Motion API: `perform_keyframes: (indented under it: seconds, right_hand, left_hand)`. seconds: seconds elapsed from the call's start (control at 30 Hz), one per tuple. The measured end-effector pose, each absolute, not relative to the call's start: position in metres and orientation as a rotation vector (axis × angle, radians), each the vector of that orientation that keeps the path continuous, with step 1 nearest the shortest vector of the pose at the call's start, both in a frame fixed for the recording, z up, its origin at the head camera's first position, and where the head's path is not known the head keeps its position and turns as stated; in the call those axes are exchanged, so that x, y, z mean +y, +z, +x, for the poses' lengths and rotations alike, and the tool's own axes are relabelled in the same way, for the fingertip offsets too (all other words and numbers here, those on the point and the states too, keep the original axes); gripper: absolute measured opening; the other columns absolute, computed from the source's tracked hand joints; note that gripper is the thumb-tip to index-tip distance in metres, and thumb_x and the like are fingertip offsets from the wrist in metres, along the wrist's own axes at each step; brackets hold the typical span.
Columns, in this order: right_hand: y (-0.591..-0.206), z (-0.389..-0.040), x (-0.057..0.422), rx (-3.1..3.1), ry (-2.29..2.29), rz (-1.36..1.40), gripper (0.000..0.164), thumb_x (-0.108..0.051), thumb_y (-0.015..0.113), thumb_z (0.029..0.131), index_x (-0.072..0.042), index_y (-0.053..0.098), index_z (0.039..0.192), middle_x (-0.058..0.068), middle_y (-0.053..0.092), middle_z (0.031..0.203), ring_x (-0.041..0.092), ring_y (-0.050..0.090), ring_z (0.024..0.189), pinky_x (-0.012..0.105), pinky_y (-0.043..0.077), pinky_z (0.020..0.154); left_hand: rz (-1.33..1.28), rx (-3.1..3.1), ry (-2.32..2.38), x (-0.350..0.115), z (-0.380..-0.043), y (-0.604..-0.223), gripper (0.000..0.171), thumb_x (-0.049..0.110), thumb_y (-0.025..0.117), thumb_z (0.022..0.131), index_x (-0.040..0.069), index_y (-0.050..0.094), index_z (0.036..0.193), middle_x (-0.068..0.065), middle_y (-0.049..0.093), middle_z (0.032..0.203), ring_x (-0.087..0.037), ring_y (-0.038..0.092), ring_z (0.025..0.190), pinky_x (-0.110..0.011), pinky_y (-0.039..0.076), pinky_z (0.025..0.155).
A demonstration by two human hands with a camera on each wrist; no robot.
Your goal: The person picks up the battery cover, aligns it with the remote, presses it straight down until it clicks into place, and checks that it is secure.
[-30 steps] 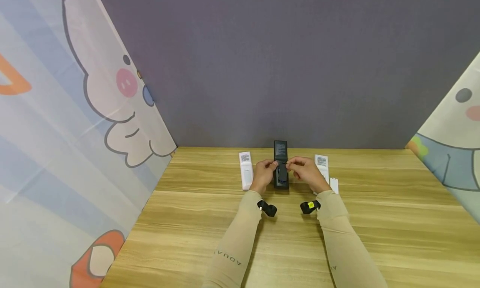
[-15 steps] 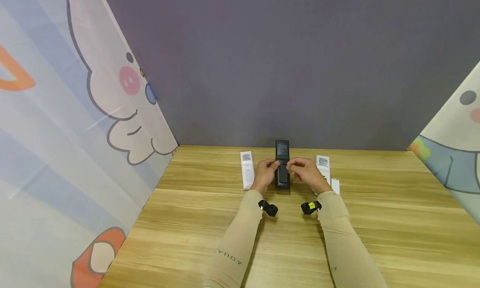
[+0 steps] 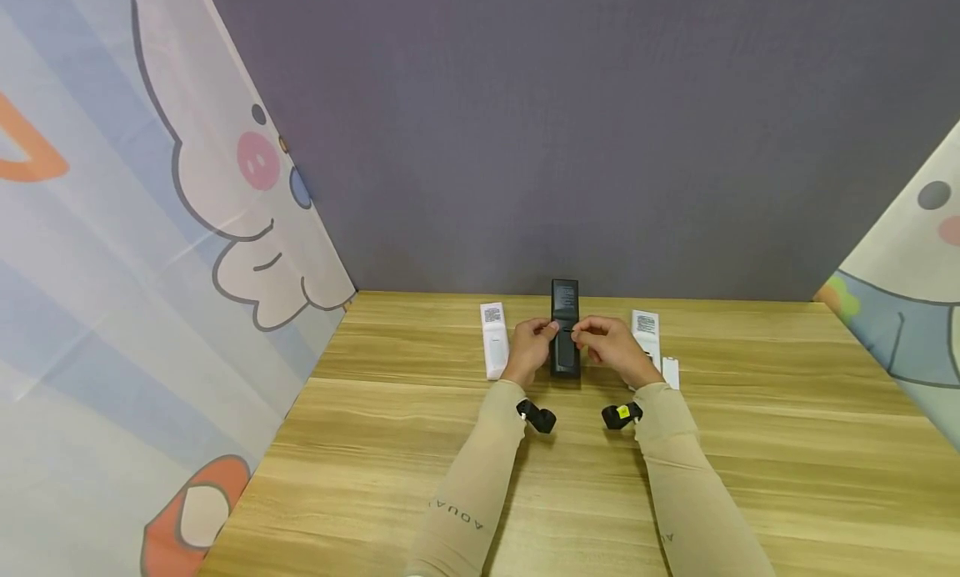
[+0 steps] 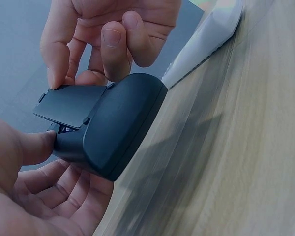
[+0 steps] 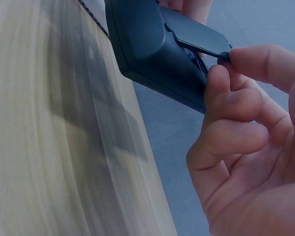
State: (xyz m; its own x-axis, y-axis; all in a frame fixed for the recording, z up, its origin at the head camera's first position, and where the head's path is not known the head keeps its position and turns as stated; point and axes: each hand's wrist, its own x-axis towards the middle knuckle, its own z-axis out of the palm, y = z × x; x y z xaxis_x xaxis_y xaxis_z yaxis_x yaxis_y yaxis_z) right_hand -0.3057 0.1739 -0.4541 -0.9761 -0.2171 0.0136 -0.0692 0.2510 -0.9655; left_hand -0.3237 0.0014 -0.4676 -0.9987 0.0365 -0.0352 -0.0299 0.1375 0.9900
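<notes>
A black remote control (image 3: 564, 299) lies back side up between the hands, held off the table. My left hand (image 3: 529, 350) grips it from the left, with the thumb along its side in the left wrist view. My right hand (image 3: 613, 349) pinches the edge of the black battery cover (image 4: 71, 104) between thumb and finger. One end of that cover meets the remote's body; the other stands slightly raised, tilted over the battery compartment. Through the narrow gap, part of a battery (image 5: 191, 54) shows in the right wrist view. The rest of the compartment is hidden under the cover.
A white remote control (image 3: 494, 343) with its back up lies left of the left hand. Behind the right hand is a second white remote (image 3: 646, 325), partly hidden, with a loose white battery cover (image 3: 671, 373) beside it. A grey panel (image 3: 525, 143) rises behind the wooden table (image 3: 360, 444).
The black battery cover has come down over the compartment, whose lower part showed uncovered a second ago. Both hands stay at the remote, and the head view has shifted slightly.
</notes>
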Motion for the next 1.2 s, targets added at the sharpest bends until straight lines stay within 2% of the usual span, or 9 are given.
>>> perform_keyframes:
  seconds: [0.17, 0.43, 0.77, 1.2]
  right_hand:
    - [-0.4536, -0.3051, 0.1747, 2.384, -1.837, -0.285, 0.027, -0.019, 0.063, 0.102, 0.005, 0.066, 0.114, 0.006, 0.062, 0.084, 0.011, 0.042, 0.053, 0.031, 0.039, 0.054]
    - [-0.4533, -0.3047, 0.1738, 2.406, -1.809, -0.294, 0.027, -0.022, 0.065, 0.102, 0.004, 0.068, 0.112, 0.012, 0.061, 0.084, 0.013, 0.042, 0.053, 0.032, 0.040, 0.054]
    - [-0.4526, -0.3060, 0.1740, 2.403, -1.758, -0.264, 0.024, -0.012, 0.059, 0.104, 0.009, 0.066, 0.113, 0.004, 0.057, 0.074, 0.015, 0.043, 0.053, 0.034, 0.041, 0.054]
    - [-0.4531, -0.3036, 0.1732, 2.454, -1.736, -0.222, 0.024, -0.021, 0.065, 0.101, 0.001, 0.070, 0.109, 0.006, 0.057, 0.072, 0.012, 0.046, 0.054, 0.032, 0.041, 0.051]
  left_hand:
    - [0.010, 2.328, 2.041, 0.0023, -0.3247, -0.4676, 0.029, 0.021, 0.061, 0.104, 0.001, 0.071, 0.121, -0.011, 0.071, 0.107, -0.012, 0.059, 0.087, -0.022, 0.048, 0.072]
    - [-0.002, 2.339, 2.032, 0.0010, -0.3228, -0.4664, 0.029, 0.022, 0.061, 0.104, 0.001, 0.071, 0.122, -0.011, 0.070, 0.111, -0.013, 0.059, 0.092, -0.024, 0.049, 0.077]
    - [0.002, 2.323, 2.047, -0.0007, -0.3214, -0.4658, 0.030, 0.022, 0.062, 0.104, 0.002, 0.071, 0.123, -0.010, 0.069, 0.108, -0.013, 0.056, 0.087, -0.023, 0.046, 0.071]
    - [-0.001, 2.331, 2.044, 0.0003, -0.3204, -0.4653, 0.029, 0.022, 0.061, 0.104, 0.003, 0.071, 0.123, -0.009, 0.070, 0.104, -0.011, 0.055, 0.079, -0.022, 0.045, 0.064]
